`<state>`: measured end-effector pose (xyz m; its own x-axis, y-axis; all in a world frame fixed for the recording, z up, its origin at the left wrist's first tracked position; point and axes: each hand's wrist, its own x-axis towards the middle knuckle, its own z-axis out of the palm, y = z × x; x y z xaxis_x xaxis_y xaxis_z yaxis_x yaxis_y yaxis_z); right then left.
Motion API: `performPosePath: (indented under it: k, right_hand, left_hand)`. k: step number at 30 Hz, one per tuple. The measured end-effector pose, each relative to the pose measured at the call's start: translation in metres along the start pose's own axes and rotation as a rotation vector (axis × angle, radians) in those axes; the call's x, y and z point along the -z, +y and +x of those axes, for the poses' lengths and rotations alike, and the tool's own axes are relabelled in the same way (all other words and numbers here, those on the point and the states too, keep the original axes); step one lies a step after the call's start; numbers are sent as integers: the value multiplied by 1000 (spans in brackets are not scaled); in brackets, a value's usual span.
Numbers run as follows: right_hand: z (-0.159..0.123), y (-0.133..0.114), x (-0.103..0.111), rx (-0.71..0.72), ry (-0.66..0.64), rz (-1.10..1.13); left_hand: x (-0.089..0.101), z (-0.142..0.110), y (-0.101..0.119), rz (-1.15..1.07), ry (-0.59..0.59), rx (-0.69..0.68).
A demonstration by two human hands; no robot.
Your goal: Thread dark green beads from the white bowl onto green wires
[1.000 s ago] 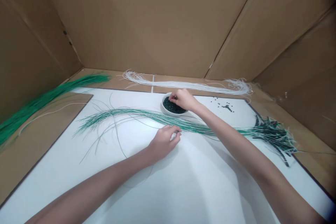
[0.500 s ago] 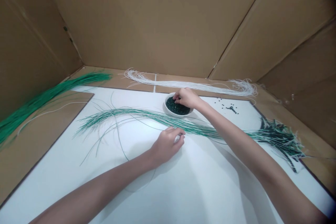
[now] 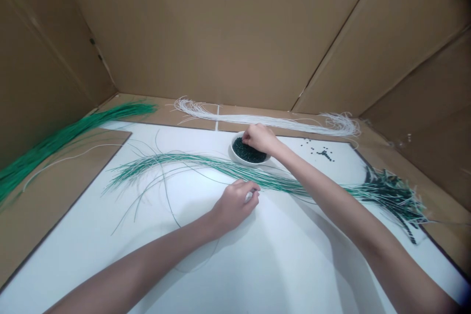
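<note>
My right hand (image 3: 259,138) reaches over a small white bowl (image 3: 236,157) full of dark green beads (image 3: 249,152). Its fingertips are pinched together at the beads' surface; whether a bead is between them is hidden. Closer to me, my left hand (image 3: 237,206) is closed in a pinch just in front of a long bundle of green and white strands (image 3: 206,159). What its fingertips hold is too fine to make out. One thin strand (image 3: 168,201) curves from the bundle down behind my left forearm. At the bundle's right end, strands carry dark green beads (image 3: 393,191).
Loose dark beads (image 3: 324,153) lie right of the bowl on the white board (image 3: 294,265). Behind it stretches a bundle of white strands (image 3: 265,119). Green strands (image 3: 73,130) lie at the left on cardboard. Tall cardboard walls (image 3: 221,29) enclose the back and sides.
My right hand's fingers have shifted slightly over the beads, staying at the bowl. My left hand keeps nearly the same place and pinch.
</note>
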<state>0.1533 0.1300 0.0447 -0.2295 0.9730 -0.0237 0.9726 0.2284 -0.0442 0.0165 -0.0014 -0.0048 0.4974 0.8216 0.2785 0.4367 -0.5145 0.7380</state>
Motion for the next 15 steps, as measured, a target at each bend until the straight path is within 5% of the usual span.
performPosePath:
  k: [7, 15]
  right_hand:
    - [0, -6, 3, 23, -13, -39]
    - [-16, 14, 13, 87, 20, 144]
  left_hand:
    - [1, 0, 0, 6, 3, -2]
    - [0, 0, 0, -7, 1, -5]
